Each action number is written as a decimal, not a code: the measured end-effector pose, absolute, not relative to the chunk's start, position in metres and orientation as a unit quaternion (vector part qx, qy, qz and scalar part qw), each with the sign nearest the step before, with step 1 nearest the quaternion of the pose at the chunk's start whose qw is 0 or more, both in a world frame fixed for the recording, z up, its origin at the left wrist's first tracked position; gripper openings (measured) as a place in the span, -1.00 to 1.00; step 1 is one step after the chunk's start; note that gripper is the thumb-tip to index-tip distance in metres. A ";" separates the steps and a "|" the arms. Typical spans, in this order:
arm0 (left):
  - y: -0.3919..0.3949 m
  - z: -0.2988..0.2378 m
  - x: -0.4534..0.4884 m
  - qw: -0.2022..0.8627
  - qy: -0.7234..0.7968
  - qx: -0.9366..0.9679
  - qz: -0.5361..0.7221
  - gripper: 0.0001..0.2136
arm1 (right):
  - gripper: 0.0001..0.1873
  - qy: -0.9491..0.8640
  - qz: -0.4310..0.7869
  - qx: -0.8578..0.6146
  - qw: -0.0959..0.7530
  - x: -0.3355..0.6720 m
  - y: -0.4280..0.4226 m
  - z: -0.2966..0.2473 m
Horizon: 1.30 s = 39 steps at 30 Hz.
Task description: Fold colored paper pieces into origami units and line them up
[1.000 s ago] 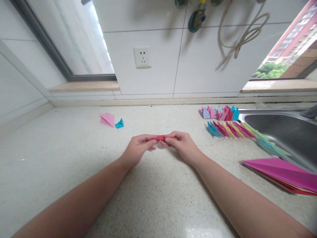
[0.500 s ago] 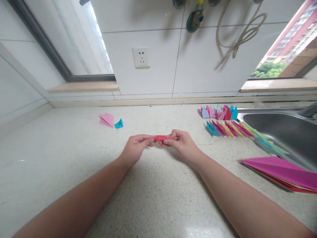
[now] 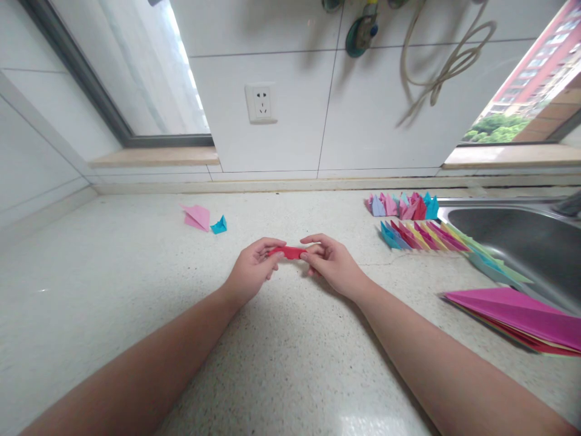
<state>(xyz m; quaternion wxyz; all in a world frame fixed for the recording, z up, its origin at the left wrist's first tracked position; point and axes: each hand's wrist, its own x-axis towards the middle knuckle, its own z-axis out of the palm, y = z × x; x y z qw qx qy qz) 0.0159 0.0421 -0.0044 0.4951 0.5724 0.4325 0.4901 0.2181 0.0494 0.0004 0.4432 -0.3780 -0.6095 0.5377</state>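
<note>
A small folded strip of red paper is stretched between my two hands, a little above the speckled countertop. My left hand pinches its left end between thumb and fingers. At the other end, my right hand grips the paper between thumb and fingers, with the index finger raised off it. Beyond my left hand lie a folded pink paper and a small blue folded paper piece.
Right of my hands stand a row of folded paper boats and a cluster of colourful folded pieces. A stack of large folded papers lies nearer me, beside the steel sink. A tiled wall closes the back.
More of the red paper now shows between my hands. The fingers of both hands have shifted, and the right index finger has lifted away from the paper. The view has moved slightly.
</note>
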 end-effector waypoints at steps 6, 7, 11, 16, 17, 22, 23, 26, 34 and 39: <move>0.041 -0.004 0.017 0.509 0.428 0.571 0.482 -0.78 | -0.73 -0.641 0.488 -0.403 0.434 0.218 0.048 0.000; 0.041 -0.004 0.017 0.510 0.422 0.576 0.480 -0.80 | -0.73 -0.641 0.485 -0.405 0.437 0.217 0.048 0.000; 0.042 -0.004 0.015 0.519 0.422 0.574 0.473 -0.74 | -0.75 -0.641 0.467 -0.407 0.452 0.218 0.047 0.000; 0.041 -0.001 0.015 0.515 0.450 0.569 0.457 -0.70 | -0.87 -0.688 0.394 -0.372 0.483 0.222 0.050 -0.001; 0.040 0.000 0.015 0.504 0.457 0.573 0.456 -0.71 | -0.88 -0.696 0.376 -0.369 0.488 0.223 0.051 -0.002; 0.037 0.003 0.017 0.512 0.472 0.584 0.417 -0.53 | -0.85 -0.716 0.290 -0.386 0.505 0.226 0.053 -0.003; 0.037 0.003 0.017 0.528 0.462 0.579 0.416 -0.49 | -0.84 -0.717 0.280 -0.387 0.507 0.226 0.053 -0.003; 0.037 -0.001 0.017 0.554 0.428 0.573 0.426 -0.55 | -0.82 -0.726 0.255 -0.381 0.513 0.226 0.053 -0.002; 0.037 -0.001 0.017 0.538 0.402 0.570 0.473 -0.75 | -0.76 -0.689 0.399 -0.389 0.463 0.218 0.045 -0.001; 0.037 0.000 0.018 0.540 0.405 0.566 0.473 -0.77 | -0.74 -0.612 0.534 -0.332 0.480 0.211 0.043 -0.002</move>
